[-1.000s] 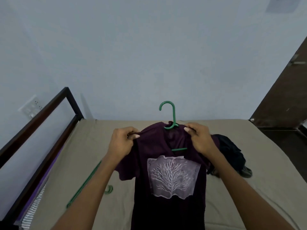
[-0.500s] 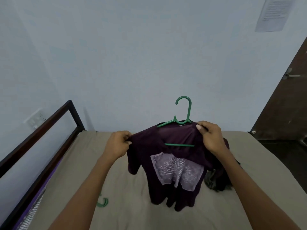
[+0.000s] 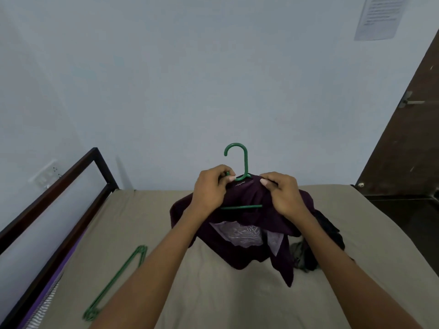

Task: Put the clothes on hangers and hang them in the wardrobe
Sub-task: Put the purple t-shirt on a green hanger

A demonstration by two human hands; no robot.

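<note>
Bed (image 3: pixel 213 293), tan sheet, filling the lower half of the view; dark metal frame rail (image 3: pixel 59 191) running along the 9 o'clock side. Wardrobe not identifiable here; a dark brown door or panel (image 3: pixel 403 138) at 3 o'clock, cannot tell which.

Purple T-shirt (image 3: pixel 249 252) with pale tree print, held up over mid-bed, bunched and hanging crooked, lower hem reaching down to the sheet. Green hanger (image 3: pixel 244 162) inside it: hook upright above the neckline, crossbar showing through the neck opening. Shoulders not yet squared on the hanger arms, by the look of it.

Small pile of dark clothes (image 3: pixel 327 233) on the sheet at 3 o'clock of the shirt, partly behind the right forearm. Spare green hangers (image 3: pixel 118 279) lying flat at 8 o'clock, well apart from the shirt; looks like two stacked, count uncertain.

Left hand (image 3: pixel 211 191) pinching collar fabric and hanger shoulder just at 9 o'clock of the hook base. Right hand (image 3: pixel 285 195) clenched on the collar fabric at 3 o'clock of the hook.

Progress, as judged: early. One garment mid-mounting, none seen hung. Left to do: settle this shirt, carry it to the wardrobe, then hanger and hang the dark pile.
</note>
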